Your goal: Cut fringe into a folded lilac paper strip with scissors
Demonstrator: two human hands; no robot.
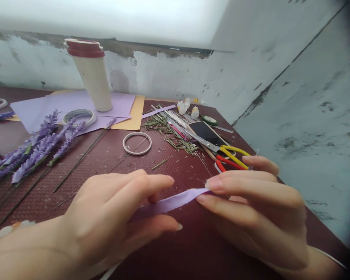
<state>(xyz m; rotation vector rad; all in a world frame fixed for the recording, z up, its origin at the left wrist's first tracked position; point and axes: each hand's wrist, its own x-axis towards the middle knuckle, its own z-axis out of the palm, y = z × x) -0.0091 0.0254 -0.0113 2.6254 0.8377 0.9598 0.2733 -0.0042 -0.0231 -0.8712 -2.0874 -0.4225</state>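
Note:
A narrow purple paper strip (176, 202) stretches between my two hands, slightly twisted toward its right end. My right hand (259, 214) pinches that end between thumb and fingertips. The other end runs into my left hand (105, 217), whose thumb and forefinger are apart; its curled inner fingers seem to hold the strip, partly hidden by the hand. Just beyond my right hand lie scissors (235, 155) with red and yellow handles, resting on a phone (207, 132). Purple paper flower stems (37, 155) lie to the left of my left hand.
On the dark red table are a tape ring (137, 143), another tape roll (79, 118), purple sheets (122, 104) and a cream cup (93, 77) with a red lid. Green clippings (175, 142), wires (169, 118), small glue bottles (195, 112) and green tape (209, 120) lie near the wall.

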